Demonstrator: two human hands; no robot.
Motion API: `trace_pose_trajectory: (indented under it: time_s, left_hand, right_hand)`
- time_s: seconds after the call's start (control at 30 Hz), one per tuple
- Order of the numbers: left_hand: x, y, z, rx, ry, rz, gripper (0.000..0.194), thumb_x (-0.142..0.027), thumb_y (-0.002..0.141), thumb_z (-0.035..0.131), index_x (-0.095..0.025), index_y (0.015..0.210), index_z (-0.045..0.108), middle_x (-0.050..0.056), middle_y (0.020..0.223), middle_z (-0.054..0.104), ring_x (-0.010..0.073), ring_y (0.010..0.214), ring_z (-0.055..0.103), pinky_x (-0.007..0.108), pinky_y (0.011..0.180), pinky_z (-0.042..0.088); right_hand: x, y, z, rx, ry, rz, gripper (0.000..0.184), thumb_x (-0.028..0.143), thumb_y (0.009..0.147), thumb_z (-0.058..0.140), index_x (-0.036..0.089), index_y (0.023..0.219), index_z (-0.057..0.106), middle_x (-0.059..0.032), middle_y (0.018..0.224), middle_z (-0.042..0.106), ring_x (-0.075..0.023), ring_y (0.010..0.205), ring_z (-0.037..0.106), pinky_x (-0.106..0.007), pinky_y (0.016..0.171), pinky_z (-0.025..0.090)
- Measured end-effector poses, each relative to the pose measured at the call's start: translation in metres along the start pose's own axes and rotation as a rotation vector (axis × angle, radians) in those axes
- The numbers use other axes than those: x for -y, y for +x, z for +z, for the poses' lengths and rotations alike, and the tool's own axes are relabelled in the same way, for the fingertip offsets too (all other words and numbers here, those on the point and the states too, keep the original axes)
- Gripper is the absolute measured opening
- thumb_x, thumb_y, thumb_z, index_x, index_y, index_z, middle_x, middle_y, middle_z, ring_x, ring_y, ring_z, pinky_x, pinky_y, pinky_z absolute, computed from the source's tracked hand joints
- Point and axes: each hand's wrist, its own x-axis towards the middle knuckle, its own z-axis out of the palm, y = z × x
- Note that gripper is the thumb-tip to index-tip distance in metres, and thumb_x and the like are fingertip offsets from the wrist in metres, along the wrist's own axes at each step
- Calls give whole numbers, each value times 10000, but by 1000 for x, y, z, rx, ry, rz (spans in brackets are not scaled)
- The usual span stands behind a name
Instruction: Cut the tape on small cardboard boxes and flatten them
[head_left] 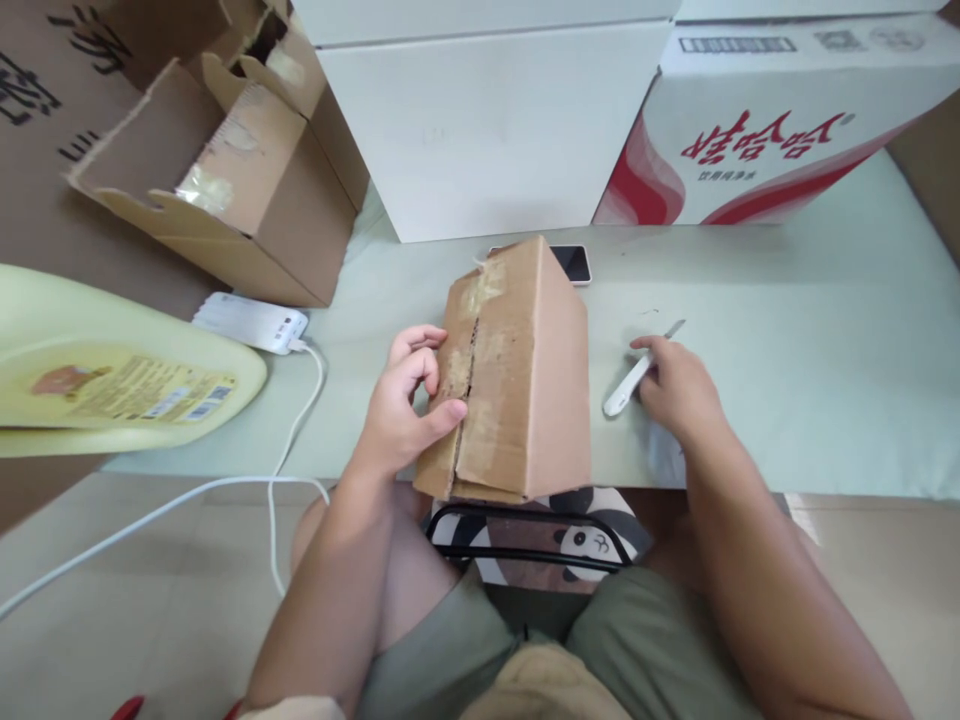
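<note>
A small brown cardboard box (510,380) sits tilted near the front edge of the table, a split seam and old tape running along its upper face. My left hand (409,405) grips its left side, with the thumb over the seam and the other fingers curled. To the right of the box, my right hand (679,385) is closed on a white-handled utility knife (630,385). The knife's blade is out and points away to the upper right. Behind the box lies a phone (574,264), partly hidden by it.
White cartons (495,130) and a red-printed carton (750,150) stand along the back. An opened cardboard box (292,200) is at the back left. A yellow jug (127,370) lies at left beside a white power bank (251,322), whose cable (319,375) hangs over the edge.
</note>
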Motion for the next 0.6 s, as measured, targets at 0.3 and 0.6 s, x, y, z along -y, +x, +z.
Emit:
trace_pose_trajectory:
  time_s: [0.3,0.6]
  left_hand:
    - [-2,-5,3,-50,-97,-93,340,-331,693,695,-241,937,477,123,1405,433,296,1275,523,318,785,551]
    - [-15,4,6,-103,-325,-466,427,-209,580,608,-250,1001,544,60,1427,572,217,1050,693,239,663,523]
  right_hand:
    - [6,-2,-10,-104,297,96,475,337,783,601,205,1224,715,-166,1175,649,-338,1103,669,-537,967,570]
    - [55,-21,-11,160,840,3,286,463,902,571,225,1028,669,-12,760,633,-188,659,591,-341,640,526]
